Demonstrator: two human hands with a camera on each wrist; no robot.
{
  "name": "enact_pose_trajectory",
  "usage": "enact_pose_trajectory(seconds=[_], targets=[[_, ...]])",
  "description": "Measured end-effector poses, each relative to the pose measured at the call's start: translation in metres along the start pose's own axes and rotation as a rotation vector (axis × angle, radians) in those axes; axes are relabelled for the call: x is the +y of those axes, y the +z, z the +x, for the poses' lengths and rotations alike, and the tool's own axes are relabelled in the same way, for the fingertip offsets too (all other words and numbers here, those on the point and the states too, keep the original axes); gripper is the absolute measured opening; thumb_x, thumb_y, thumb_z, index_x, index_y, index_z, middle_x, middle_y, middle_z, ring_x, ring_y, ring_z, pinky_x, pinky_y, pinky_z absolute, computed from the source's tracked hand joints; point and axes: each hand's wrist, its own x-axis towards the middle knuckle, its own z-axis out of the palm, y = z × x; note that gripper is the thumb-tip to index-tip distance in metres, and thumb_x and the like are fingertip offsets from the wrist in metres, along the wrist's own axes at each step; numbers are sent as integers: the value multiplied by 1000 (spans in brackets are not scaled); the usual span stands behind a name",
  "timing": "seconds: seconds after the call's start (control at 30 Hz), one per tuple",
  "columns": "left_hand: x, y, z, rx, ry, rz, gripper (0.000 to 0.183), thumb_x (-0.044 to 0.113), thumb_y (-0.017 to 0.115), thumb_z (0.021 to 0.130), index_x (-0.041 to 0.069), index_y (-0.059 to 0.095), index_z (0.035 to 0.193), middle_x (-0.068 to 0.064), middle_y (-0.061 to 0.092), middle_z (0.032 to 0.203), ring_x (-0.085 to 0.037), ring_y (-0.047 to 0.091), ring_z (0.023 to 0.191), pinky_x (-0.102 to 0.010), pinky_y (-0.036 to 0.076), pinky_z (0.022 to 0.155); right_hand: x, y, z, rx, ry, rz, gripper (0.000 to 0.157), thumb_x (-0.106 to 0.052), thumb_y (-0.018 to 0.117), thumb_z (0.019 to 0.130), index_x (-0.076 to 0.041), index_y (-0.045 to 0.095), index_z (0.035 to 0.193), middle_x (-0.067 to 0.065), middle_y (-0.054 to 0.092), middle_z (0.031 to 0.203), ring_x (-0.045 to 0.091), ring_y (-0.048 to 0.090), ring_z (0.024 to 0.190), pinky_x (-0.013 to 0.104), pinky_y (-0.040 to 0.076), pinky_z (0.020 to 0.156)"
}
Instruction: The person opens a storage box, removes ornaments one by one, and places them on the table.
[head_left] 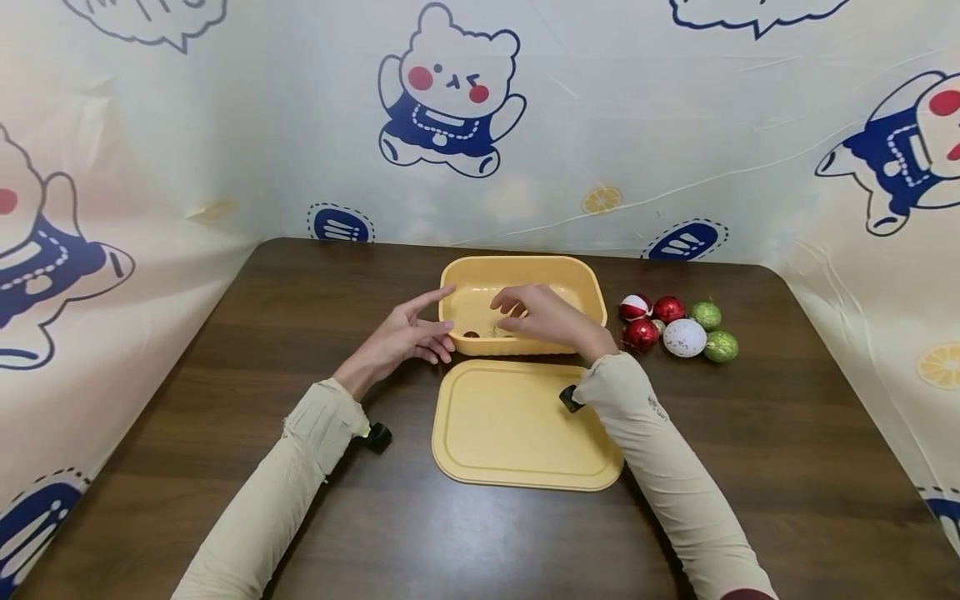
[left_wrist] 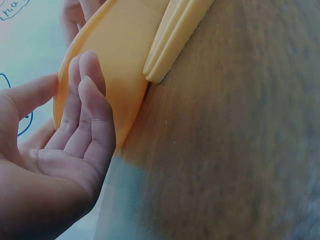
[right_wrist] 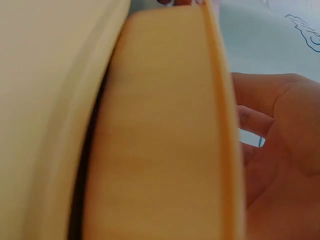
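A yellow rectangular box stands at the back of the table, its lid off. My left hand is at the box's left end, with fingertips touching the rim and the other fingers loosely extended outside the wall, as the left wrist view shows. Inside the box hangs my right hand, fingers bent downward and thumb apart from them; nothing shows between them. In the right wrist view the box wall hides its fingertips. A small dark ball and some tiny gold bits lie near the box's front wall.
The flat yellow lid lies just in front of the box, under the right forearm. To the box's right sit several ornaments: a red-and-white ball, red balls, green balls and a white speckled ball. A printed curtain surrounds the table.
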Motion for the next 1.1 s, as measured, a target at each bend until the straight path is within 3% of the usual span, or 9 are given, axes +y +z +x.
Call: enact_pose_trajectory(seconds=[0.23,0.5,0.7,1.1], targets=[[0,2,1,11,-3,-4,66,18,65,99,26,33,156,-14,72,78,-24,71,67,-36,59,60,4,12,8,-80,43,12,26,-15,58,101,-3,69,122,8,72,112,21,67,100,37,54,89],[0,2,0,14,-11,1,67,21,66,98,30,34,156,-15,71,79,-26,71,68,-37,59,61,13,13,8,-168,36,110,29,-7,47,103,-11,75,110,3,71,112,18,63,105,38,50,95],[-2,1,-1,19,-14,10,65,22,66,98,33,36,155,-15,71,79,-27,71,69,-37,59,62,15,12,8,-202,12,172,27,-7,48,103,-13,74,106,-1,71,107,15,62,101,35,49,93],[-2,1,0,5,-4,13,67,22,65,98,28,32,157,-14,71,79,-26,72,69,-36,59,62,18,10,7,-174,10,243,18,-11,60,99,-5,75,107,5,74,105,17,66,98,33,51,92]])
